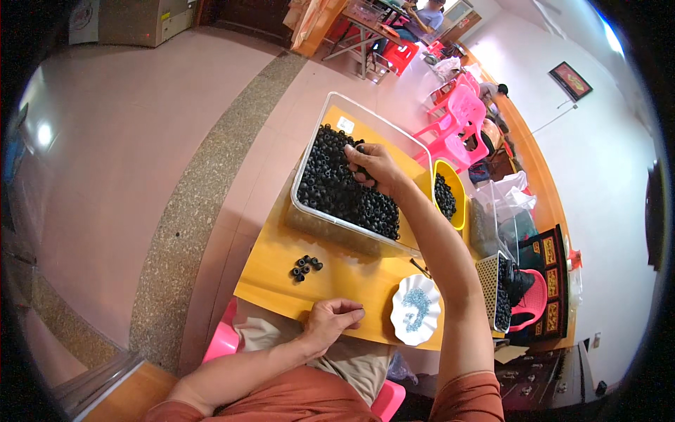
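Over a clear plastic bin (pixel 325 219) filled with small black ring-shaped parts (pixel 330 169), my right hand (pixel 376 169) is closed, with black parts showing between its curled fingers. My left hand (pixel 332 323) is at the table's near edge, thumb and fingers pressed together. Whatever it may pinch is too small to make out. Several loose black rings (pixel 304 269) lie on the yellow table (pixel 344 278), just beyond my left hand. To its right, a white scalloped dish (pixel 399 327) holds tiny pale-blue pieces. A dark slim tool (pixel 420 267) lies beside the dish, partly hidden by my right forearm.
A yellow tub (pixel 460 193) of black parts stands right of the bin. Farther right are a perforated basket (pixel 487 285) with black parts and a pink chair (pixel 531 299). Other pink chairs (pixel 460 116) and a seated person (pixel 425 21) are at the back.
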Motion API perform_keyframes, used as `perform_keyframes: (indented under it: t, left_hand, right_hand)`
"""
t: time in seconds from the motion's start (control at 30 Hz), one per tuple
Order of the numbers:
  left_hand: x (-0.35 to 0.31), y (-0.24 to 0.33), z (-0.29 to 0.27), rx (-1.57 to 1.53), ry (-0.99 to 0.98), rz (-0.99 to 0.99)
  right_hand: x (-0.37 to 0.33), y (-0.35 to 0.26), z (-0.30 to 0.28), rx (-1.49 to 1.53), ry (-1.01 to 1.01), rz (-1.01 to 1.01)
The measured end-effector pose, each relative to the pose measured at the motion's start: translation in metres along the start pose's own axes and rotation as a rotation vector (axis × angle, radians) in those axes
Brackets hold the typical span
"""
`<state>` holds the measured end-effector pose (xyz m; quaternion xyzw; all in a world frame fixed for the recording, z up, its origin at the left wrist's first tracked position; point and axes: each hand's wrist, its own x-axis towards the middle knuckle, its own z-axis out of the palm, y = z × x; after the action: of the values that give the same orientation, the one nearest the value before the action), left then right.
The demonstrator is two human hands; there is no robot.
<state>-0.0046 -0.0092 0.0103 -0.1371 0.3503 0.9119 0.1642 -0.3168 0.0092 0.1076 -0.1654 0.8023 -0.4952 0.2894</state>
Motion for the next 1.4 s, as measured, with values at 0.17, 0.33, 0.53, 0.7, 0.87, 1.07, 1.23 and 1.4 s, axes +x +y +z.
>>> perform_keyframes:
  t: [0.17,0.33,0.53,0.7,0.87,1.07,1.23,1.4]
  left_hand:
    - [0.002,-0.005,-0.003,-0.016,-0.011,0.0]
    - [0.004,-0.011,-0.006,-0.025,-0.006,0.024]
    - [0.002,-0.006,-0.002,-0.018,0.029,0.002]
    - [0.002,0.0,-0.006,0.03,0.104,0.091]
    - [0.005,0.002,-0.004,0.045,0.234,0.199]
    - [0.002,0.003,0.0,-0.005,0.346,0.362]
    - [0.003,0.0,-0.004,-0.023,0.33,0.417]
    - [0.004,-0.001,-0.003,-0.042,0.316,0.411]
  right_hand:
    - [-0.003,0.005,0.005,-0.185,0.04,0.002]
    - [-0.026,-0.015,0.019,-0.222,0.164,-0.036]
    - [-0.07,-0.045,0.016,-0.285,0.263,-0.323]
    - [-0.144,-0.046,0.048,-0.682,0.499,-0.435]
    - [-0.197,0.026,0.083,-0.684,0.449,-0.486]
    - [-0.199,0.104,0.108,-0.855,0.486,-0.384]
    - [-0.196,0.104,0.116,-0.989,0.453,-0.403]
    - [-0.189,0.115,0.113,-1.059,0.492,-0.458]
